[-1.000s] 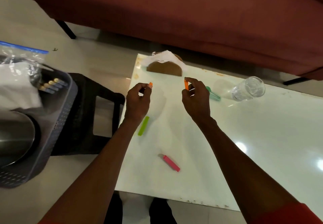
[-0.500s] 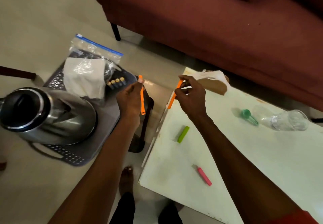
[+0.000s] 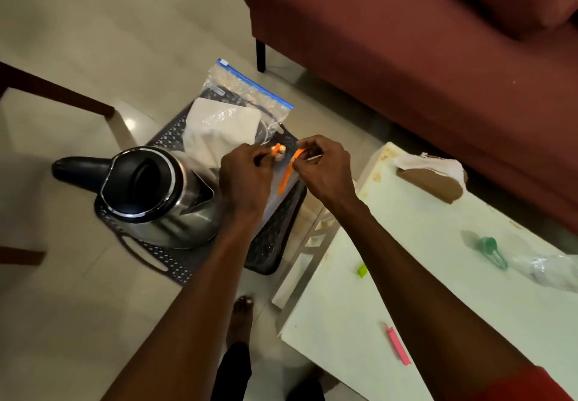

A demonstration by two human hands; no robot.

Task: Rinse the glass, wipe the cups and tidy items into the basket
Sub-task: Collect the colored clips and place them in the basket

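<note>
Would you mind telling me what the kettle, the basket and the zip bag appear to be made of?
Kettle: likely polished steel, given the mirror-like reflections; its handle and lid look like black plastic. Basket: dark, probably plastic, with a perforated lattice wall. Zip bag: thin clear plastic film, crinkled and glinting, with a blue seal strip.

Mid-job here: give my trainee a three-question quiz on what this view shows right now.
1. True or false: both hands are over the basket, not the white table.
2. Which lies nearest the table's near edge? A. pink clip B. green scoop C. green clip
3. Fill in: the right hand pinches an ____ clip.

Key
1. True. The left hand also holds an orange piece, beside the kettle.
2. A
3. orange
</note>
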